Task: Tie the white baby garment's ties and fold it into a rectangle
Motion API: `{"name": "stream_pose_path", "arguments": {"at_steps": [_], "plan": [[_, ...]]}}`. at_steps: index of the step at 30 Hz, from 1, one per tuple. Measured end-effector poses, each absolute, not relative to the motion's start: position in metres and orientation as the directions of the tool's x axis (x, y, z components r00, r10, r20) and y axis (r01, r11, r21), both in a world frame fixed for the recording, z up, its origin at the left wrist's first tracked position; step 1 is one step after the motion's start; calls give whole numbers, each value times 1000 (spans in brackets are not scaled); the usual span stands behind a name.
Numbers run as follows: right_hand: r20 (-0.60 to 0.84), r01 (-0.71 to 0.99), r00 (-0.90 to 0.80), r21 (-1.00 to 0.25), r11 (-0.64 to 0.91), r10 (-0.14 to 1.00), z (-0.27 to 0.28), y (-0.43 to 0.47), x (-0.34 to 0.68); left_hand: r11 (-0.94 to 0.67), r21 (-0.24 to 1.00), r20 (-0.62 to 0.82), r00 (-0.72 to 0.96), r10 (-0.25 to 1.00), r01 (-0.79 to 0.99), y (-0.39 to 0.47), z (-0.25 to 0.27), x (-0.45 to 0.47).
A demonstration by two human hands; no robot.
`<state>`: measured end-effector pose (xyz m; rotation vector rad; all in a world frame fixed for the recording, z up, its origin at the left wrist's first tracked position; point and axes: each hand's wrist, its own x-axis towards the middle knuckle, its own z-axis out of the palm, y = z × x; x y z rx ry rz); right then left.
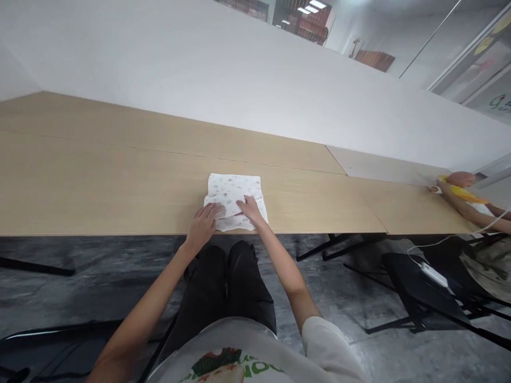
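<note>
- A white soft cloth with a small scattered print (233, 186) lies folded on the long table of pale wood-coloured boards (120, 181), close to its front edge, before the person.
- The cloth shows more than one layer: an upper part lies over a lower part, which reaches toward the person.
- The left hand (205, 219) rests at the left side of the cloth, its fingers lying forward on it; whether they pinch the fabric, I cannot tell.
- The right hand (250, 208) is on the right part of the cloth, with the thumb pointing to the left; its grip is also not clear.
- The two hands are apart from each other, and a strip of cloth shows between them.
- At the far right end, a co-worker's forearm (456, 204) is beside a bald doll in yellow and white (461, 183).
- Below there, a white power strip (434, 275) lies on a black folding chair (411, 282).
- Behind the table stands a plain white wall (199, 80).
</note>
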<state>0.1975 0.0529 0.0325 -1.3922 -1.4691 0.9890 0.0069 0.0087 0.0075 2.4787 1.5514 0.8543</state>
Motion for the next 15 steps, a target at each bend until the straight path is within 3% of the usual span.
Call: {"name": "stream_pose_path", "arguments": {"at_steps": [6,12,15], "plan": [[-30,255,14,-966,-33,999,31,50,213,-403,460,327,271,905,791,11,0,3],[-108,321,81,-938,-128,991,25,47,221,-491,429,299,394,869,758,10,-6,-6],[-88,410,52,-906,-101,995,23,46,225,-528,415,308,432,848,741,10,-2,-12]]}}
